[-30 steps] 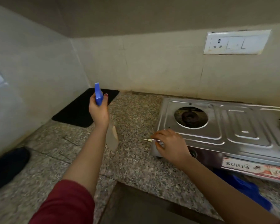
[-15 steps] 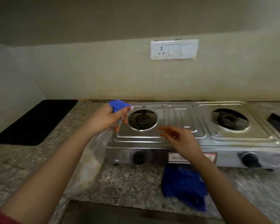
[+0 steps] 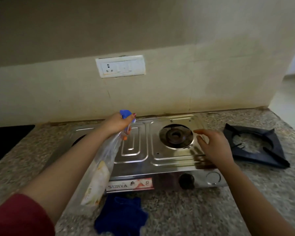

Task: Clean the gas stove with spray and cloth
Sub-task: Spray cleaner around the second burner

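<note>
- Gas stove (image 3: 170, 155): steel 2-burner unit, sits on granite counter (image 3: 245, 198) w/ its back to the wall. The right burner (image 3: 175, 136) shows in its round opening.
- L hand (image 3: 117, 124): fingers wrapped tight round neck of the spray bottle (image 3: 100, 169), just under its blue spray head (image 3: 125, 114), thumb up against the head.
- Bottle is clear plastic w/ a pale label. It's held above the stove's left-centre, body slanting down and back along the forearm, nozzle end toward the stove middle.
- R hand (image 3: 213, 147): fingers loose & spread, holding nothing. It's over the stove's right-front area, just beside the burner. Blurred, so can't tell if it touches the steel.
- Cloth (image 3: 121, 217): dark blue, crumpled on the counter in front of the stove, below the brand label (image 3: 129, 184), apart from both hands.
- Pan support (image 3: 255, 147): black, lies flat on the counter just right of the stove.
- Knob (image 3: 186, 180): black, on front panel right of the label.
- Switchboard (image 3: 120, 66): white, on the wall above the stove.
- Black mat (image 3: 5, 138): on the counter at far left.
- Red sleeve (image 3: 19, 217) on L arm.
</note>
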